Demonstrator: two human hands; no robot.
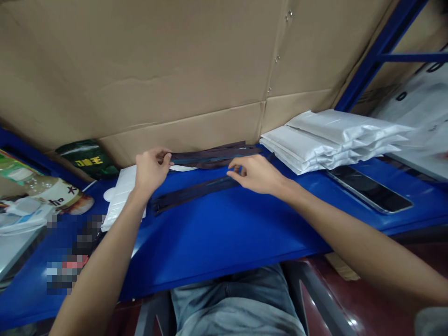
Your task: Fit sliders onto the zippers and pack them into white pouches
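Note:
A bundle of long, flat dark brown strips (pixel 213 157) lies at the back of the blue table, against the cardboard. My left hand (pixel 152 170) pinches its left end between thumb and fingers. Nearer to me is a separate dark strip (pixel 196 192), slanting up to the right, with a black piece at its left end. The fingers of my right hand (pixel 257 173) are curled and closed at this strip's right end, which the hand partly hides. A narrow white strip (pixel 184 168) shows beneath the back bundle.
White padded packets (pixel 329 137) are stacked at the right, with a phone (pixel 371 189) in front. At the left are a white packet (pixel 121 198), a dark green pouch (pixel 87 158) and a bottle (pixel 59 191). A cardboard sheet (pixel 175 70) walls off the table's back (pixel 217 233).

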